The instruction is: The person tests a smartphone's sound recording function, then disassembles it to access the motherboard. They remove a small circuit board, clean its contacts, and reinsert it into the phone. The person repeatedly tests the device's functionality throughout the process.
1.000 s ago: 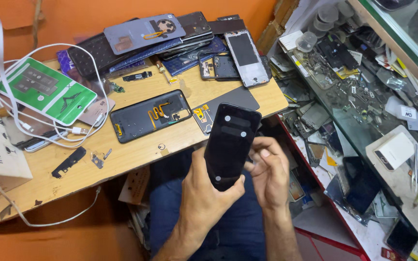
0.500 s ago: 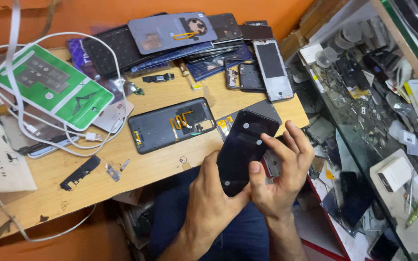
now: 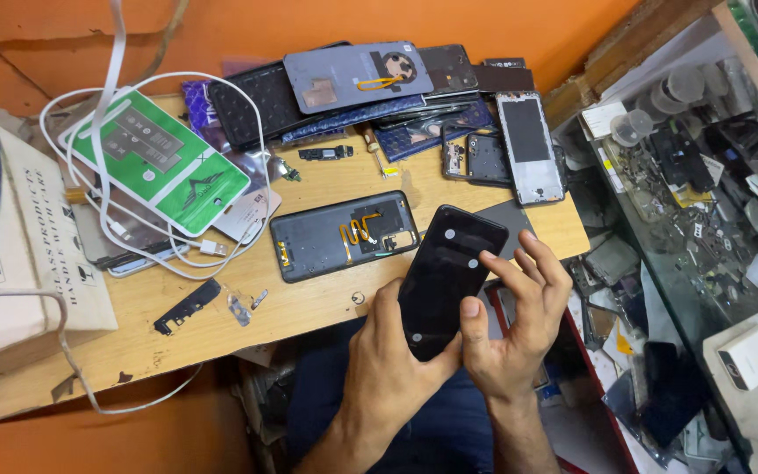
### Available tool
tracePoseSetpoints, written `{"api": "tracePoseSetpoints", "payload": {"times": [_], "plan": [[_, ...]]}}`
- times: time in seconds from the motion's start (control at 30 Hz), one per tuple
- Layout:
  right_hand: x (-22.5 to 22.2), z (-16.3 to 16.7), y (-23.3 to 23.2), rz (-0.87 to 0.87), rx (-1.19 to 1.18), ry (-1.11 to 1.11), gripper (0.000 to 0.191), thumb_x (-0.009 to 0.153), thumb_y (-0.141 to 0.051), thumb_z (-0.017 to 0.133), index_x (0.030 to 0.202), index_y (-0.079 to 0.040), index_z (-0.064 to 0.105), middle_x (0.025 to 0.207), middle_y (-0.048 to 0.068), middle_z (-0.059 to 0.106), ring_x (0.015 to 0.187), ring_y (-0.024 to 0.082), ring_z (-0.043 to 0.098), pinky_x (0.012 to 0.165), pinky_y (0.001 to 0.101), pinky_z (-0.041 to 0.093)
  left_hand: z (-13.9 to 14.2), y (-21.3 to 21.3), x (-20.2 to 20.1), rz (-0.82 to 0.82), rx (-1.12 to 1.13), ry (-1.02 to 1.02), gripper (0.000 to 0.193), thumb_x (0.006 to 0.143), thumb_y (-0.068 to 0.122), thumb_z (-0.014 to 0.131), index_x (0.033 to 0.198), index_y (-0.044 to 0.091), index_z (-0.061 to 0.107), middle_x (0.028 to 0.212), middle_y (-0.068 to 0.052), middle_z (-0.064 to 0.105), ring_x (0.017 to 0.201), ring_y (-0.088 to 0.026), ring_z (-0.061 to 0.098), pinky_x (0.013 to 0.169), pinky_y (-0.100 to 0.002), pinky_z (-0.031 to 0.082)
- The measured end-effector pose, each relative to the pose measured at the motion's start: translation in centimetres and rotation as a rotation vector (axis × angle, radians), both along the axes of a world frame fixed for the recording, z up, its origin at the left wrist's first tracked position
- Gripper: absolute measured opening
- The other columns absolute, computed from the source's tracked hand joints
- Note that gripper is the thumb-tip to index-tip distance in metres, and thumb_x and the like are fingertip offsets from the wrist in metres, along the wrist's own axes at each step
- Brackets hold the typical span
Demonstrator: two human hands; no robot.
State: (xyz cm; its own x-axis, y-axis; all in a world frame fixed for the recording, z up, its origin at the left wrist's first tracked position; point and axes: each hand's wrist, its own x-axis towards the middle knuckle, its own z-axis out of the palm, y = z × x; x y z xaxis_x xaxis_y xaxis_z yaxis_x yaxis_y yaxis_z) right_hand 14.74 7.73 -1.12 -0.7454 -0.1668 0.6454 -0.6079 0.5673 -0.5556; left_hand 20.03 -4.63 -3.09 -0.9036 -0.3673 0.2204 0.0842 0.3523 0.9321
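- Since the earlier frames the black phone panel [image 3: 446,279] has come lower and nearer the desk edge, and the right hand's fingers, spread a second ago, now rest on its face.
- Surface: a worn wooden desk [image 3: 309,316] against an orange wall [image 3: 221,26], crowded with parts.
- Far left: a cream cardboard box [image 3: 37,254] with a white cable [image 3: 98,132] looped over it and over a green-and-white packet [image 3: 164,162].
- Near the front edge: a small black bracket [image 3: 186,307] and loose metal bits.
- Centre: an open dark phone back shell [image 3: 344,235] with an orange flex strip, lying flat; behind it a stack of phone covers and panels [image 3: 353,83].
- Right of centre: a grey phone frame [image 3: 530,145] lying flat near the desk's right end.
- Far right: a glass-topped counter [image 3: 704,219] filled with small parts, and a white box [image 3: 752,355].
- Left hand [image 3: 392,373]: its grip is closed round the lower part of the panel, thumb along the left edge, holding it tilted above the desk edge and the lap.
- Right hand [image 3: 519,329]: loosely open, thumb against the panel's lower right edge, fingertips touching its face; it steadies rather than clasps.
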Motion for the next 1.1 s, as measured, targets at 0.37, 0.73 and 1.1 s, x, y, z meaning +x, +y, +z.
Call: {"api": "tracePoseSetpoints", "payload": {"times": [0.37, 0.73, 1.1], "plan": [[0.2, -0.4, 8.1, 0.018, 0.002, -0.008, 0.045, 0.100, -0.039, 0.068, 0.133, -0.008, 0.065, 0.155, 0.020, 0.042, 0.141, 0.035, 0.048, 0.119, 0.0471, 0.046, 0.3, 8.1, 0.5, -0.002, -0.031, 0.001, 0.088, 0.071, 0.027, 0.092, 0.140, -0.001, 0.043, 0.119, -0.028, 0.067, 0.106, -0.042, 0.072, 0.083, -0.044, 0.062], [5.5, 2.3, 16.8, 0.024, -0.135, -0.063, 0.051, 0.097, -0.037, 0.070, 0.138, -0.009, 0.060, 0.157, 0.025, 0.038, 0.144, 0.040, 0.050, 0.118, 0.0485, 0.048, 2.7, 17.2, 4.5, -0.067, -0.057, -0.055, 0.083, 0.070, 0.028, 0.092, 0.134, 0.003, 0.045, 0.114, -0.026, 0.070, 0.100, -0.041, 0.074, 0.079, -0.044, 0.062], [7.6, 2.0, 16.7, -0.007, -0.038, -0.035, 0.054, 0.092, -0.031, 0.074, 0.138, -0.008, 0.059, 0.157, 0.027, 0.042, 0.145, 0.042, 0.046, 0.119, 0.0504, 0.043, 2.4, 17.2, 7.0, -0.037, 0.016, -0.094, 0.081, 0.071, 0.030, 0.091, 0.133, 0.004, 0.046, 0.112, -0.023, 0.072, 0.101, -0.039, 0.076, 0.080, -0.043, 0.063]]}}
